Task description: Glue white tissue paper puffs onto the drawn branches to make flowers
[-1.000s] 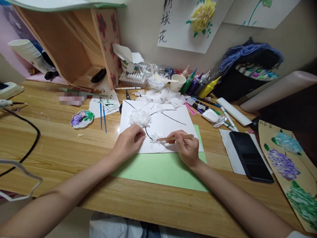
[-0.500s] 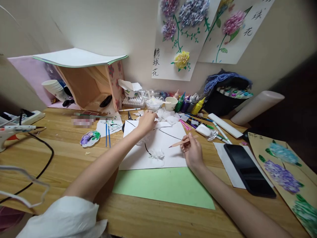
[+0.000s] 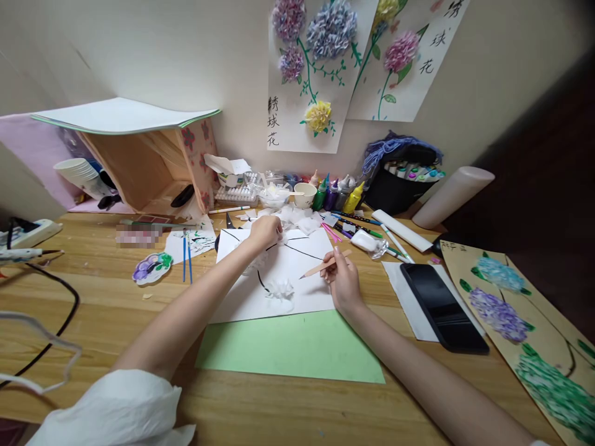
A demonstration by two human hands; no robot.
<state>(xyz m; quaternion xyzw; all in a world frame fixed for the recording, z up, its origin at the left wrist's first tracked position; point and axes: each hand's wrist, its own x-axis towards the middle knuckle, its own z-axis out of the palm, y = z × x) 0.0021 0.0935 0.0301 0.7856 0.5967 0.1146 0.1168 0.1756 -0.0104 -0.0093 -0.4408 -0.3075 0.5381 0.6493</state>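
The small white paper flower (image 3: 281, 288) sits on the white sheet (image 3: 232, 305), at a black line's lower end. The right hand (image 3: 344, 282) is closed around the pencil (image 3: 317, 269). The left hand (image 3: 266, 232) is near the paper scraps (image 3: 307, 225); whether it pinches one, I cannot tell. A light pinch seems best, with the forearm (image 3: 204, 297) not pressing the larger flower (image 3: 255, 267).

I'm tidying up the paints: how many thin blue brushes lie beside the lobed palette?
2: one brush nearer the palette, the other brush just right, both partly on the paint-marked paper. More may be hidden elsewhere.
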